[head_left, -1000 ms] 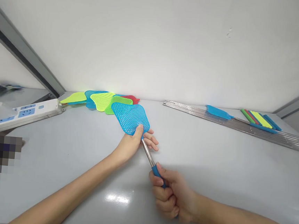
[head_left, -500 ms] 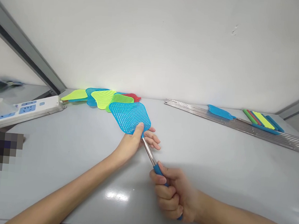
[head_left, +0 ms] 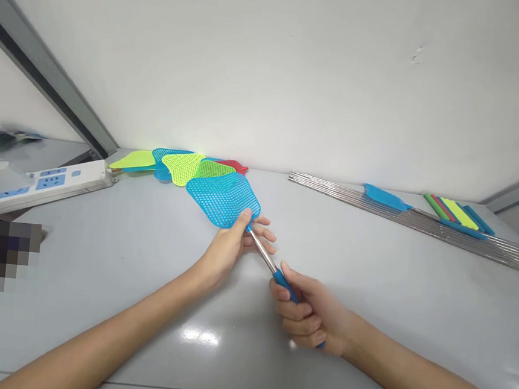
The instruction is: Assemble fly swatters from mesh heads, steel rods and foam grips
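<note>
Between my hands a blue fly swatter (head_left: 225,200) is held above the table, tilted, with its perforated head toward the upper left. My left hand (head_left: 232,240) grips the base of the head, thumb on top and the other fingers reaching beneath and past the metal rod. My right hand (head_left: 301,310) is wrapped round the blue handle sleeve, whose end peeks out under the fist. A short stretch of shiny rod shows between the two hands. Behind the head lie several loose swatter heads (head_left: 182,168) in yellow, blue, green and red, overlapping along the wall.
A bundle of thin metal rods (head_left: 332,193) runs along the back right. On it rests another blue swatter (head_left: 385,197), beside coloured handle sleeves (head_left: 460,213). A white power strip (head_left: 83,180) lies at the left on the grey table (head_left: 145,257). A pixelated patch covers the lower left.
My right hand has moved slightly up and right with the handle, and the swatter now lies at a flatter angle. The left hand keeps its hold on the head's base.
</note>
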`<act>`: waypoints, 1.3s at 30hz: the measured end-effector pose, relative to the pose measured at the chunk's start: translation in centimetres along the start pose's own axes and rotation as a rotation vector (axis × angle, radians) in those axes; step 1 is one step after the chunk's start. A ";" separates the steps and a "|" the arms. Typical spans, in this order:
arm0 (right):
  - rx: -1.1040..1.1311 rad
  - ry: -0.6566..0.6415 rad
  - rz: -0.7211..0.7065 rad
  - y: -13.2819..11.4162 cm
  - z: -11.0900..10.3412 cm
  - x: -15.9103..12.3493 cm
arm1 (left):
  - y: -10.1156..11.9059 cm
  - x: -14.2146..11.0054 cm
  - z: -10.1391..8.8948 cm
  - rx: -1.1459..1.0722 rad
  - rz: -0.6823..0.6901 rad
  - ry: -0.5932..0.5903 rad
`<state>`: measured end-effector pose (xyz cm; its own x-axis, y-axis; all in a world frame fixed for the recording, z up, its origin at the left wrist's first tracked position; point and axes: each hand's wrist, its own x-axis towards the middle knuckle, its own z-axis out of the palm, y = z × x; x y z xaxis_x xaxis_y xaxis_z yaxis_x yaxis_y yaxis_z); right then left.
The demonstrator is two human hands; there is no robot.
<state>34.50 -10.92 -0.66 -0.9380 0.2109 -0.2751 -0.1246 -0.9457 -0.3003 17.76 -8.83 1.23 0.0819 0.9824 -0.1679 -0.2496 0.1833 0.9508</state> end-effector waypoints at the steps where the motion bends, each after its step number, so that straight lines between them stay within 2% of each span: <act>1: -0.014 0.025 -0.040 -0.1 0.0 0.0 | 0.0 -0.1 0.1 0.013 -0.012 -0.009; 4: -0.057 0.099 -0.179 -0.6 0.2 0.1 | -0.1 -0.4 0.5 0.091 -0.011 -0.109; 9: -0.181 0.196 -0.353 -1.0 0.4 0.0 | -0.3 -1.2 1.0 0.267 0.106 -0.270; 11: -0.227 0.218 -0.369 -1.0 0.6 0.1 | -0.5 -1.5 1.1 0.280 0.111 -0.281; 16: -0.397 0.246 -0.363 -0.5 0.6 0.3 | -1.0 -1.9 1.2 0.266 0.075 -0.216; 24: -0.564 0.199 -0.374 0.0 0.2 0.3 | 0.4 -2.3 1.4 0.223 0.146 -0.274; 29: -0.625 0.203 -0.419 -0.5 0.1 0.0 | 1.1 -2.2 1.0 0.209 0.216 -0.195; 35: -0.624 0.402 -0.622 -2.5 -0.5 -0.6 | 1.5 -1.5 -0.2 0.150 0.282 0.019; 39: -0.615 0.526 -0.800 -3.5 -0.9 -0.8 | 1.5 -1.0 -0.9 0.160 0.304 0.101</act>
<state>35.99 -7.59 -0.16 -0.3904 0.9142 -0.1083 -0.3111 -0.2417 -0.9191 16.46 -9.47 2.63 -0.0704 0.9913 0.1115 -0.0929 -0.1178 0.9887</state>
